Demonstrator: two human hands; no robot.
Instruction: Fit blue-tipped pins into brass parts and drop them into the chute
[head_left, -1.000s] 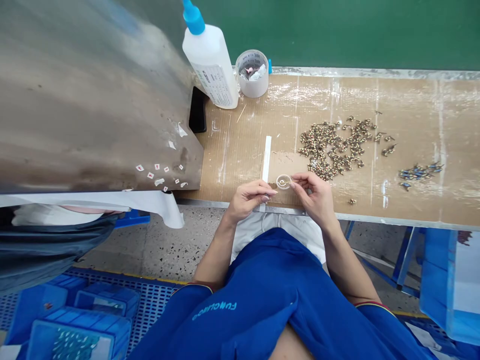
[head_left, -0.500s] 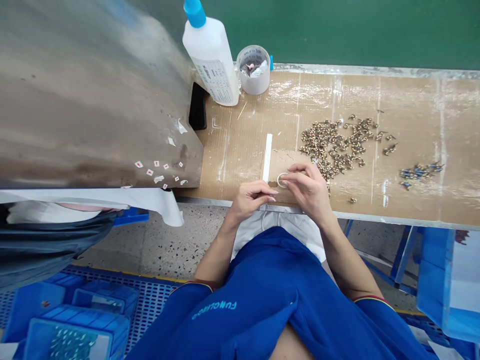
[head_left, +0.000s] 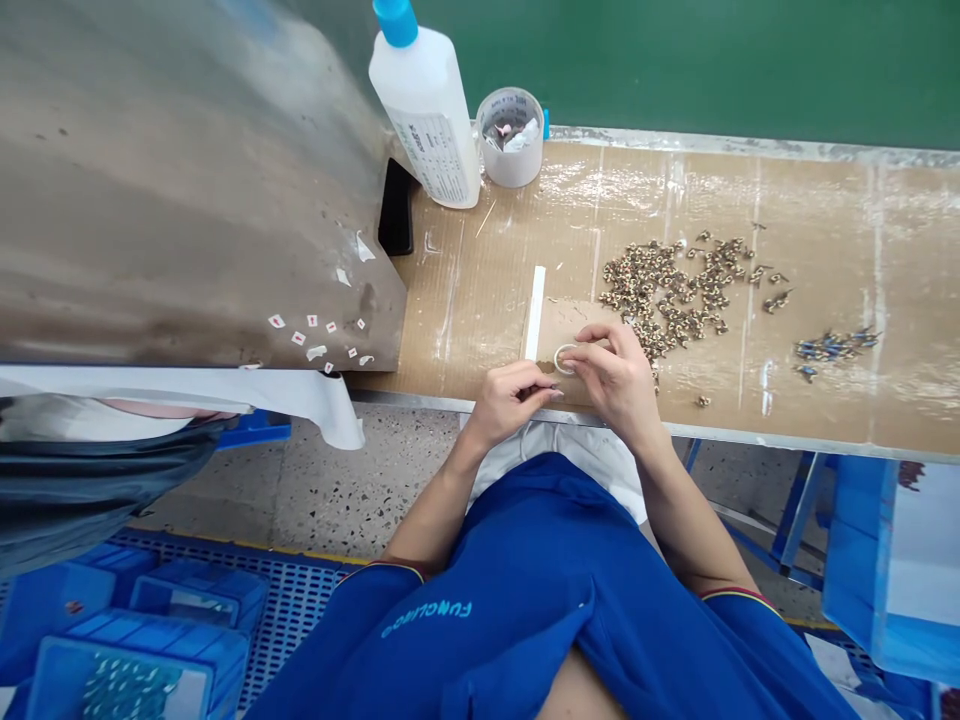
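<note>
At the front edge of the cardboard-covered bench [head_left: 814,210], your right hand [head_left: 613,380] pinches a small pale ring [head_left: 565,358] in its fingertips; your left hand [head_left: 514,402] curls narrowly beside it, its hold unclear; your blue shirt [head_left: 487,610] reads "FUN…"

Right hand: my right hand [head_left: 611,385] pinches a small pale ring [head_left: 565,359] at its fingertips, above the bench.
Left hand: my left hand [head_left: 514,402] curls just beside the ring; I can't tell whether its fingers hold anything.
Under my hands: a cardboard-covered workbench [head_left: 810,210], with a narrow white strip [head_left: 535,312] just above my left hand.
Right of my hands: a scattered pile of small brass parts [head_left: 660,290], then a smaller cluster of blue-and-metal parts [head_left: 831,347].
Upper middle: a white plastic bottle with a blue cap [head_left: 427,115] stands beside a clear plastic tub [head_left: 510,137].
Left of frame: a dull metal panel [head_left: 187,200] dotted with small paper scraps [head_left: 315,340].
Lower left: blue plastic crates [head_left: 135,670] sit on a blue perforated floor mat [head_left: 296,600].
</note>
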